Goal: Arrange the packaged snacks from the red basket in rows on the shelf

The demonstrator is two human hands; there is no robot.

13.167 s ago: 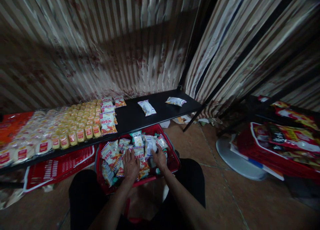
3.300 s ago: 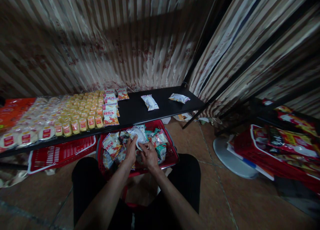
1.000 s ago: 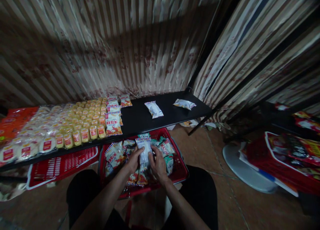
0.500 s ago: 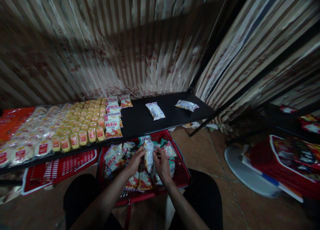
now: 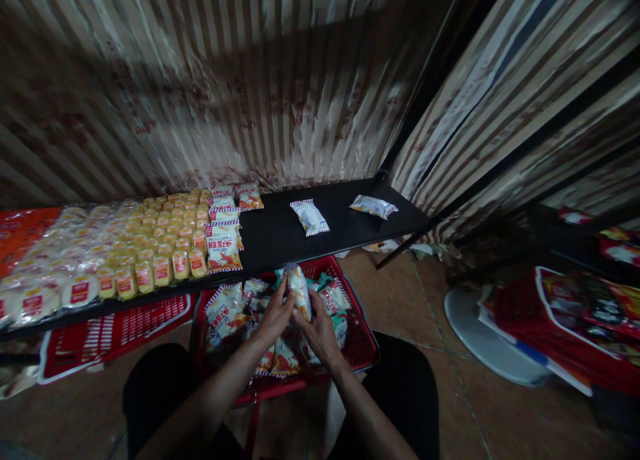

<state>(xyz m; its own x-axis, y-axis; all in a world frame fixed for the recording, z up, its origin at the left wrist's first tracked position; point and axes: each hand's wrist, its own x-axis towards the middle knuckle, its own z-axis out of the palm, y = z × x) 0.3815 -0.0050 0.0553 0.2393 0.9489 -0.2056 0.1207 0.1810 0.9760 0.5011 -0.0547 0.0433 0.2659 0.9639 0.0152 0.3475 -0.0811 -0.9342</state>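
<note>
Between my hands, over a red basket point(image 5: 367, 353), is a snack bag point(image 5: 299, 291) with a striped end seal. My left hand point(image 5: 277, 313) closes on its left side, and my right hand point(image 5: 319, 330) grips its lower right. Below them the basket holds several similar snack bags point(image 5: 224, 313), some with green packaging. On the black shelf point(image 5: 270, 233) ahead, a column of the same bags point(image 5: 223, 245) stands beside rows of small yellow packaged cakes point(image 5: 163, 267). One bag point(image 5: 310, 217) lies apart on the shelf, and another bag point(image 5: 374, 207) lies farther right.
Round white packaged pastries point(image 5: 80, 291) fill the shelf's left part, with an orange sheet point(image 5: 25, 233) beyond. A second red basket point(image 5: 115, 330) sits under the shelf. At right are a grey stool point(image 5: 493, 340) and a red basket point(image 5: 530, 340) of snacks. Striped curtains point(image 5: 250, 80) hang behind.
The bag in my hands has turned, showing more of its broad printed side. My right hand has shifted lower around it, and the view has moved slightly.
</note>
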